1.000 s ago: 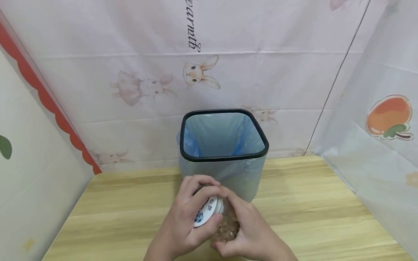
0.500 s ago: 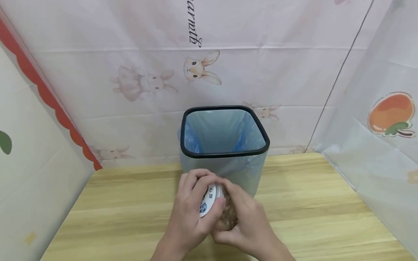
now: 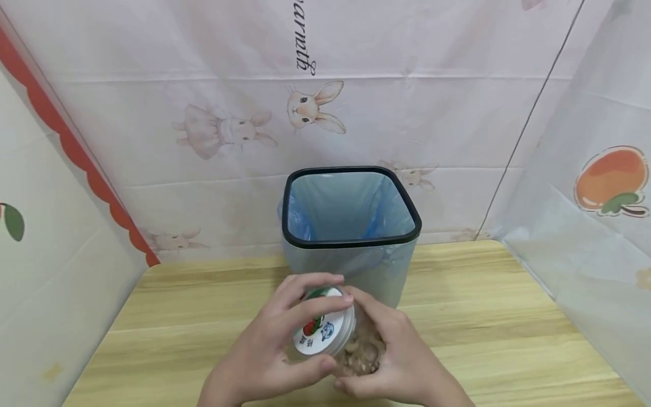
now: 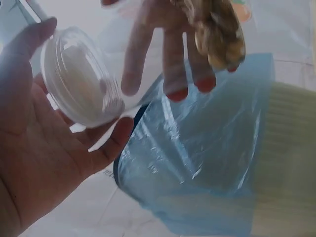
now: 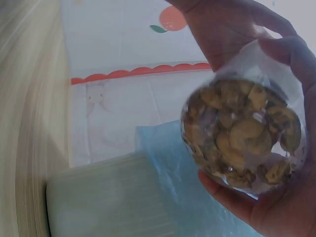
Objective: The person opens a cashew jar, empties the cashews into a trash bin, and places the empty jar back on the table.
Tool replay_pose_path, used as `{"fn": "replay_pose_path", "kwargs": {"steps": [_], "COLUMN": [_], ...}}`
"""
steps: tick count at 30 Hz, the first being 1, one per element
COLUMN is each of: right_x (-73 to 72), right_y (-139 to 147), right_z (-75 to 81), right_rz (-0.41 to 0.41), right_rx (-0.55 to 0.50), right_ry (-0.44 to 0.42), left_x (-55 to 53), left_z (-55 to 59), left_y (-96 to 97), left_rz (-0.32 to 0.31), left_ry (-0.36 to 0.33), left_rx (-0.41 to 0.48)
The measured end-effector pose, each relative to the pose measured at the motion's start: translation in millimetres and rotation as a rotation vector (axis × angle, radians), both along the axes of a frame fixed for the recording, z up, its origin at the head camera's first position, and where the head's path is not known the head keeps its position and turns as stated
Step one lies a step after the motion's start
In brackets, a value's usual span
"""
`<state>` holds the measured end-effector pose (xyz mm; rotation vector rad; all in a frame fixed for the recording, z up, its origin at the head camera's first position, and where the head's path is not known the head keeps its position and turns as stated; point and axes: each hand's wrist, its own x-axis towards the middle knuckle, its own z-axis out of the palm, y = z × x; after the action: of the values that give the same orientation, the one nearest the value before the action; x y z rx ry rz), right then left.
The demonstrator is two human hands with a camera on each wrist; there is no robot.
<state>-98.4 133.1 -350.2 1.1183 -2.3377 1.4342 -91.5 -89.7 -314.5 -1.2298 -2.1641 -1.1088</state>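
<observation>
A clear plastic jar (image 3: pixel 362 353) is tilted between the two hands, just in front of the bin (image 3: pixel 351 268) and over the wooden table (image 3: pixel 203 322). Its see-through wall shows a heap of brown and tan nuts (image 5: pixel 244 136); several are curved like cashews. In the right wrist view the round base faces the camera, with the nuts lying against it and glints of light on the plastic.

The lid (image 3: pixel 316 336), at the jar's upper left end, is round and has clear, ridged sides. Its white top carries a red and green picture, a small blue cartoon face and dark characters. Whether it sits tight on the jar cannot be told.

The left hand (image 3: pixel 272 346) curves loosely round the lid, thumb apart from the other fingers. The right hand (image 3: pixel 399 353) is wrapped round the jar's body. The bin has a black rim (image 3: pixel 351 244) and a bluish bag (image 3: pixel 301 220) inside.
</observation>
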Motion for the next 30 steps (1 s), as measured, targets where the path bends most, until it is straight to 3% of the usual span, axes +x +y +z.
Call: {"fn": "replay_pose_path", "kwargs": {"steps": [2,6,10,13,18,26,28,30], "right_x": [0.2,-0.4,-1.7,-1.9,-1.7,-1.0,-1.1,-1.5], "right_y": [1.7,4.3,4.4,3.7,3.3,3.0,3.9,4.9], "right_z": [2.1,2.3,1.0,0.5,-0.4,-4.1,-4.3,-3.0], "right_rz": [0.081,0.165,0.169,0.152,0.104,-0.123,-0.144,-0.124], "right_rx": [-0.017,-0.013,-0.004,0.000,0.024,0.149,0.159,0.153], "right_ry": [-0.062,-0.122,-0.054,-0.012,-0.014,0.203,0.207,0.155], "left_x": [-0.2,-0.4,-2.9,-4.5,-5.1,-4.6,-5.3,-6.3], "left_z": [1.0,0.7,1.8,2.3,-0.7,-5.2,-5.4,-5.2], "left_y": [-3.6,-6.7,-3.6,-1.9,-1.6,-1.5,-2.8,-5.0], "left_rz": [-0.060,-0.103,-0.113,-0.103,-0.071,0.109,0.125,0.113], "left_ry": [0.021,0.052,0.131,0.165,0.145,0.027,0.000,-0.002], "left_rx": [0.009,0.028,0.064,0.074,0.069,0.003,-0.026,-0.042]}}
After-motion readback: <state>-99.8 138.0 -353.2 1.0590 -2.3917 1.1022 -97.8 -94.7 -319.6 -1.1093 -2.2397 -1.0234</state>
